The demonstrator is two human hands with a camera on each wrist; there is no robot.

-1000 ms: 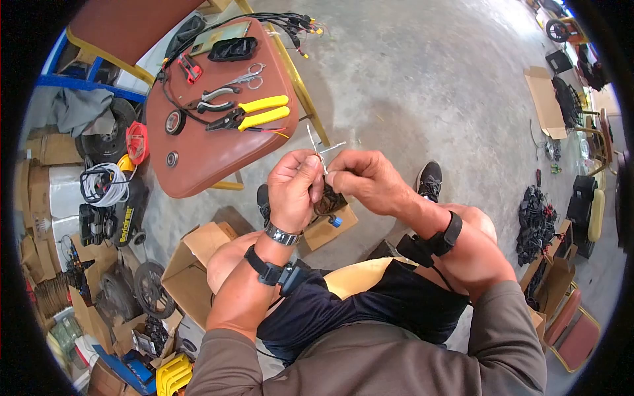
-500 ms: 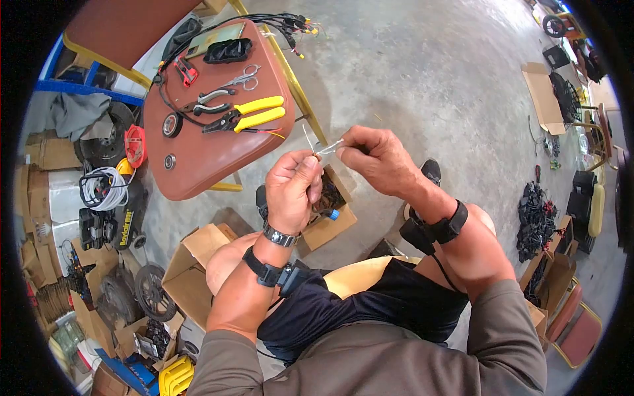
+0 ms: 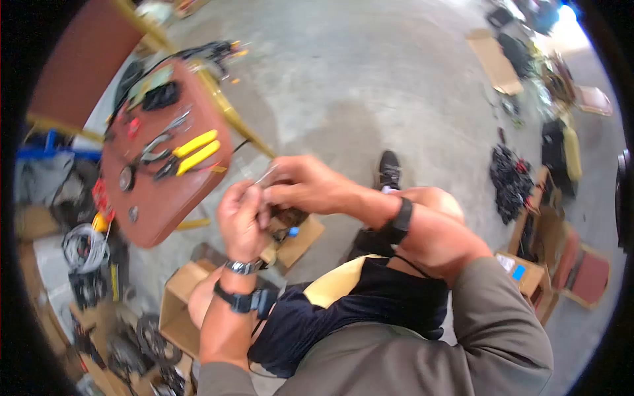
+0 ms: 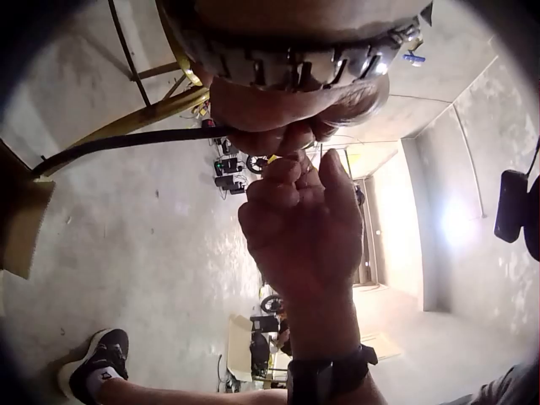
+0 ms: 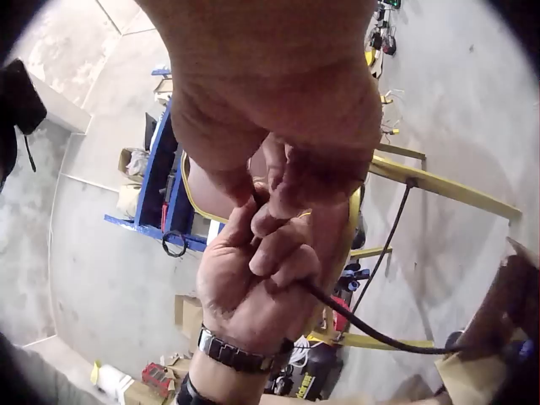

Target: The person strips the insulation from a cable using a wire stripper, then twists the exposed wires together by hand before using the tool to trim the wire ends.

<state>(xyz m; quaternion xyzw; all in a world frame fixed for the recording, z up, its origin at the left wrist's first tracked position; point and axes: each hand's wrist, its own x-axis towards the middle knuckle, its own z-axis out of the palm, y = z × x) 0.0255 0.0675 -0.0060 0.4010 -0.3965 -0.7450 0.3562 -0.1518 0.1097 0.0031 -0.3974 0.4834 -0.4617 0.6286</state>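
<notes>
In the head view my left hand [image 3: 241,221] grips a black cable close to its end, fingers curled round it. The cable [image 5: 371,331] leaves the little-finger side of that hand and hangs in a curve in the right wrist view. Thin silvery strands [image 3: 267,175] show at the fingertips, blurred. Against the left fingertips, my right hand [image 3: 307,185] pinches these strands between thumb and curled fingers. The exact pinch point is hidden behind the fingers.
Left of the hands, a brown-seated chair [image 3: 155,221] bears yellow-handled wire strippers [image 3: 196,153], grey-handled pliers [image 3: 155,150], scissors [image 3: 178,121] and tape rolls. Beneath the hands stands an open cardboard box [image 3: 300,245]. More boxes and wheels [image 3: 158,338] crowd the left side.
My right hand has come back down against the left fingertips after pulling outward along the strands. The head view has turned, so chair and hands appear farther left and lower.
</notes>
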